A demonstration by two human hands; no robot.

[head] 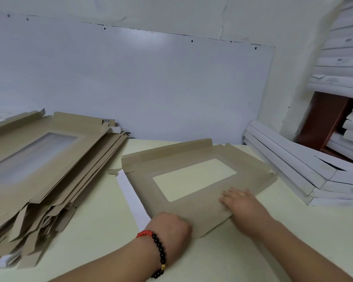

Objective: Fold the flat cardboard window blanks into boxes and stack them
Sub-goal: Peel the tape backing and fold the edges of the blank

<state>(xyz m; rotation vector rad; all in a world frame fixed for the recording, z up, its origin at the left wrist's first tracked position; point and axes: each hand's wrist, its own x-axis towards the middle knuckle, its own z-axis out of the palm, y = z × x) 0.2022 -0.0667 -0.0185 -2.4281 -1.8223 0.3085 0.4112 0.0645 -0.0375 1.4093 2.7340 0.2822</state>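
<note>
A flat brown cardboard window blank (167,163) lies on the pale table (102,224) in front of me, its rectangular window showing the table through it. My left hand (171,228), with a beaded bracelet on the wrist, grips the blank's near edge with curled fingers. My right hand (240,202) lies flat on the near right part of the blank, fingers spread and pressing down. A white strip runs along the blank's left side. A tall pile of flat brown window blanks (39,159) sits at the left.
Stacked white folded boxes (306,171) lean at the right of the table, with more white stacks (344,58) above them beside a red-brown panel (324,119). A white board (151,82) covers the wall behind the table.
</note>
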